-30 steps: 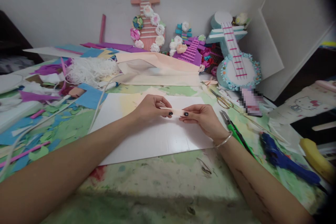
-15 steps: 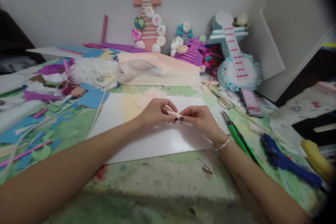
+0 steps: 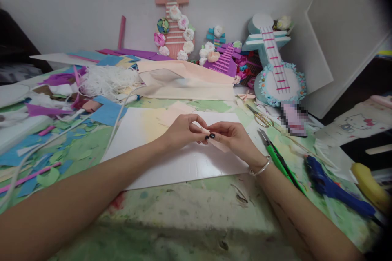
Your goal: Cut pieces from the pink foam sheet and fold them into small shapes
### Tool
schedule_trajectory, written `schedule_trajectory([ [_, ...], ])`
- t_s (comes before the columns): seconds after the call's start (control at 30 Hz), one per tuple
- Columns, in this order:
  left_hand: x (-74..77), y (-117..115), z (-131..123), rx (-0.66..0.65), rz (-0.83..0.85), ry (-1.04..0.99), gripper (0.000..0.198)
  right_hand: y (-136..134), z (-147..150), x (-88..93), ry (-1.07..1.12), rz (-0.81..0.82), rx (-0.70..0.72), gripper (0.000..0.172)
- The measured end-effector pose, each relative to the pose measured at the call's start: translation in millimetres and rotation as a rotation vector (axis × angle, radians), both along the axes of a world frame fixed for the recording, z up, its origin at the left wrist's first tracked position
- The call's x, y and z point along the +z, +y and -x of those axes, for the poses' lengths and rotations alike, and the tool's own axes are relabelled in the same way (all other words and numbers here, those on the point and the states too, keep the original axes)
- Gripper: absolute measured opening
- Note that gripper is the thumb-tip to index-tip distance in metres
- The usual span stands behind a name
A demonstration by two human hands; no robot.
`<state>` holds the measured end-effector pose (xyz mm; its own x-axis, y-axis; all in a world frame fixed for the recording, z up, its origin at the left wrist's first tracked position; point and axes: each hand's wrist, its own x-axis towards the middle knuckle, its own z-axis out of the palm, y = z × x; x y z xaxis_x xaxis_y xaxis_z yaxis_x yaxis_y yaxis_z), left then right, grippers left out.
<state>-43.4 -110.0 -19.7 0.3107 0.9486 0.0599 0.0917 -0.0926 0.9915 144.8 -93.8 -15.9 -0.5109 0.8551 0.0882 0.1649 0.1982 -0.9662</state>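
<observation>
Over a white board (image 3: 183, 167), my left hand (image 3: 185, 131) and my right hand (image 3: 231, 133) meet fingertip to fingertip. Both are closed in a pinch on a small strip of pale pink paper (image 3: 219, 145), most of which my fingers hide. One end of the strip shows below my right thumb. A pale yellow and a peach sheet of paper (image 3: 153, 124) lie on the board behind my left hand. To the right of my right wrist rests a green utility knife (image 3: 280, 159).
Gold-handled scissors (image 3: 260, 116) and a blue glue gun (image 3: 333, 187) lie on the right. Paper scraps (image 3: 50, 159), a white cord and shredded white paper (image 3: 107, 81) cover the left. Behind stand decorated lute-shaped crafts (image 3: 277, 65) and folded peach paper (image 3: 186, 81).
My fingertips have shifted slightly on the paper strip, and its lower end now shows more below my right thumb. Both hands stay in nearly the same place.
</observation>
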Motion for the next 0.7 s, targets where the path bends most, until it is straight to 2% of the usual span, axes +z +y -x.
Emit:
schedule_trajectory([
  [0.17,-0.5,-1.8,-3.5,-0.008,0.002,0.018,0.036,-1.8,3.1,-2.4,-0.021,-0.087,-0.078,0.022],
  [0.33,-2.7,-2.5,-4.9,-0.027,-0.016,0.015,0.038,-2.3,4.0,-2.2,-0.037,-0.134,-0.099,0.017],
  [0.7,-3.2,-4.1,-7.6,-0.038,-0.041,0.039,0.04,-6.5,7.5,1.7,0.051,0.003,0.0,0.022],
])
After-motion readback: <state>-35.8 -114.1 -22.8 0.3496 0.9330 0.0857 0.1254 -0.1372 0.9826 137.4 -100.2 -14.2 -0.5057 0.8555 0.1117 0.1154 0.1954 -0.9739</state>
